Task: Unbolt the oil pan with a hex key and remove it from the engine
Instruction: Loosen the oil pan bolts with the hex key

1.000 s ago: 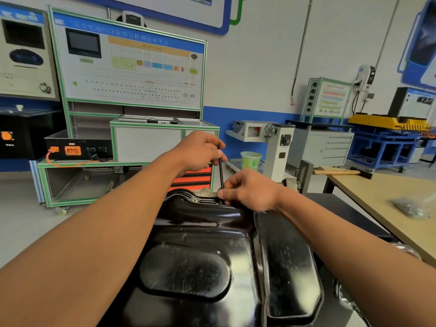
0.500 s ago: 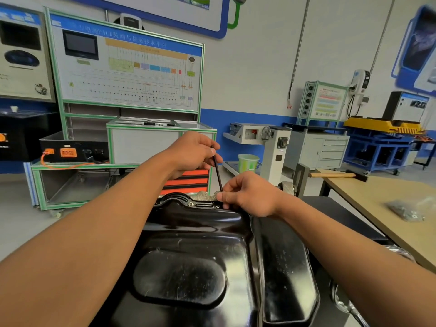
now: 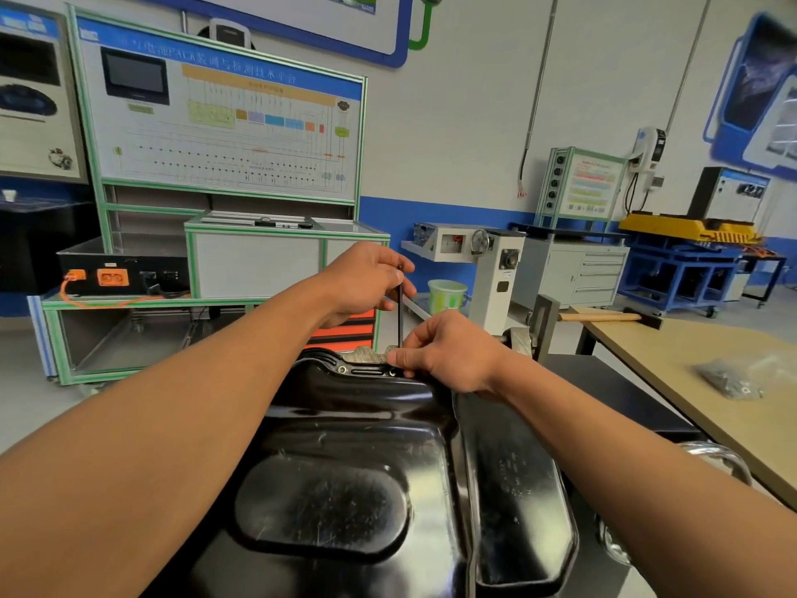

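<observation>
Standing nearly upright at the far rim of the glossy black stamped-metal oil pan (image 3: 345, 468), the thin dark steel hex key (image 3: 400, 315) was held by both hands. The left hand (image 3: 366, 282) had its fingers curled round the key's upper end, thumb side toward the shaft. The right hand (image 3: 448, 351) rested on the pan's far flange and pinched the lower shaft between thumb and fingertips, which hid the key's tip and whatever it was seated in. The pan filled the lower middle of the view, sump side up, between the two forearms, and a grey metal engine edge (image 3: 366, 353) showed just beyond its flange. On the pale wooden workbench (image 3: 690, 351) to the right lay a wooden-handled hammer (image 3: 604, 317) and a clear plastic bag of small hardware (image 3: 733, 377), well apart from the pan.
</observation>
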Tool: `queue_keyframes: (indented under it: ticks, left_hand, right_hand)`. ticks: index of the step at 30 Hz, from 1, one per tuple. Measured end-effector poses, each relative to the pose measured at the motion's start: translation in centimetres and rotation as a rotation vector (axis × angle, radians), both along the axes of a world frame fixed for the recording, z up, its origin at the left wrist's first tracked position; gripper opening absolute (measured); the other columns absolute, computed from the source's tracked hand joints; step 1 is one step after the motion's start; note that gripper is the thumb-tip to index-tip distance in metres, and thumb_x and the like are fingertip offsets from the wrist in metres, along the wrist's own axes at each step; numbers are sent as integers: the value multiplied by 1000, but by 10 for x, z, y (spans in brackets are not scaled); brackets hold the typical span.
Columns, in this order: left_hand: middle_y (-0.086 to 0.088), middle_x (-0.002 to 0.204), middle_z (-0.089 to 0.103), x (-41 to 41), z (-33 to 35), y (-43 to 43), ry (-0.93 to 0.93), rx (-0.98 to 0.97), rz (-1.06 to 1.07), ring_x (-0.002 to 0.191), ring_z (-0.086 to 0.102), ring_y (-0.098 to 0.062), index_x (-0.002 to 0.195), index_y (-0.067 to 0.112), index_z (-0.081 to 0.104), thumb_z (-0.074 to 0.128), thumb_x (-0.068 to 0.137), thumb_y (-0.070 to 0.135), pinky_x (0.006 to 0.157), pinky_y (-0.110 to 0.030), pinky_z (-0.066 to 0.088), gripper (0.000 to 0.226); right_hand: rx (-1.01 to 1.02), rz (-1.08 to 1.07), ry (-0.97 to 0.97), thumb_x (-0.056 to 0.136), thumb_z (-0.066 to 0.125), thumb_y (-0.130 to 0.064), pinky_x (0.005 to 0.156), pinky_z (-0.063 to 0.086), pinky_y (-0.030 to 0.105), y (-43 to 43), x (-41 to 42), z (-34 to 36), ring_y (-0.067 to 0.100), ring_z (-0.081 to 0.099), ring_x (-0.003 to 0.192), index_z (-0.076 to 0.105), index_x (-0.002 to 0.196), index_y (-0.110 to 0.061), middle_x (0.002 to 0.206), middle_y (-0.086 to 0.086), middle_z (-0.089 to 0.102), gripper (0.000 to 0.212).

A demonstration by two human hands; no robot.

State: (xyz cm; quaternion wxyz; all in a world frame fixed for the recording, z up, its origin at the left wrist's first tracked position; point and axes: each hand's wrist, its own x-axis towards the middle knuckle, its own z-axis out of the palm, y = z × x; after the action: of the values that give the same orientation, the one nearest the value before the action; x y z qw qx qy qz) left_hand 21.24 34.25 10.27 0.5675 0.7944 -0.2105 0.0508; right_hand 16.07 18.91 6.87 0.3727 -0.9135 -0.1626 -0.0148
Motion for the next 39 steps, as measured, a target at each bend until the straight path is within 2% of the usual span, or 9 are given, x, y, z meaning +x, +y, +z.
queue_keyframes:
  ticks: [6, 11, 16, 21, 25, 29, 32, 35, 39]
  left_hand:
    - [-7, 82, 67, 7, -3, -18, -34, 57, -59, 70, 58, -15, 110, 7, 61, 39, 101, -4, 70, -32, 49, 26]
    - [-2, 78, 67, 7, -5, -21, -83, 103, -55, 67, 57, -14, 106, 14, 62, 40, 101, -1, 64, -29, 49, 27]
    - [0, 81, 68, 8, -7, -15, -131, 136, -8, 77, 55, -16, 112, 16, 61, 43, 103, 6, 54, -20, 49, 23]
    - [-6, 80, 67, 12, -7, -3, -74, 88, 57, 63, 56, -13, 111, 8, 61, 45, 102, 4, 52, -22, 48, 19]
    - [-7, 79, 67, 11, -6, -4, -49, 126, 44, 60, 54, -11, 111, 7, 59, 42, 102, 2, 49, -19, 49, 20]
    - [-6, 80, 68, 8, -6, -5, -57, 148, 61, 62, 55, -11, 111, 9, 58, 42, 101, 2, 50, -19, 49, 20]
    - [-7, 81, 69, 5, -4, 1, -48, 109, 58, 62, 55, -12, 110, 7, 59, 44, 100, 1, 50, -20, 49, 18]
    - [-7, 80, 69, 3, -2, 3, -61, 21, 20, 61, 54, -12, 107, 7, 61, 47, 99, 0, 50, -20, 48, 17]
    - [-6, 78, 68, 6, -1, 0, -76, 3, -1, 58, 53, -9, 106, 8, 61, 49, 100, 0, 49, -18, 48, 16]
  right_hand:
    - [-49, -48, -19, 93, 71, -19, 40, 32, 6, 14, -1, 2, -4, 44, 34, 59, 55, -16, 32, -16, 47, 40]
    - [-37, -69, -40, 95, 66, -9, 39, 33, 6, 17, -7, 3, -5, 44, 30, 54, 57, -17, 27, -17, 42, 41]
    - [-180, -83, -88, 96, 66, -23, 46, 34, 13, 23, -13, 8, 9, 43, 53, 72, 79, -4, 53, -7, 48, 26]
    - [-155, -126, -42, 94, 70, -25, 43, 31, 13, 16, -13, 9, 9, 44, 53, 70, 71, -2, 59, 1, 55, 32]
    - [-150, -127, -17, 92, 72, -27, 40, 32, 8, 16, -12, 10, 3, 46, 41, 64, 62, -13, 43, -10, 53, 35]
    - [-281, -99, -34, 93, 71, -29, 46, 33, 8, 19, -8, 13, 5, 44, 53, 59, 62, -17, 58, -6, 53, 35]
    - [-224, -102, -28, 91, 73, -31, 53, 37, 19, 14, -5, 9, 6, 46, 53, 68, 70, -10, 59, -3, 56, 30]
    - [-71, -94, -39, 93, 70, -31, 47, 34, 15, 8, -5, -1, 1, 41, 40, 67, 62, -12, 47, -9, 53, 37]
    - [25, -89, -38, 100, 61, -30, 51, 36, 16, 7, -5, -5, 1, 45, 44, 75, 80, -3, 61, -2, 63, 36]
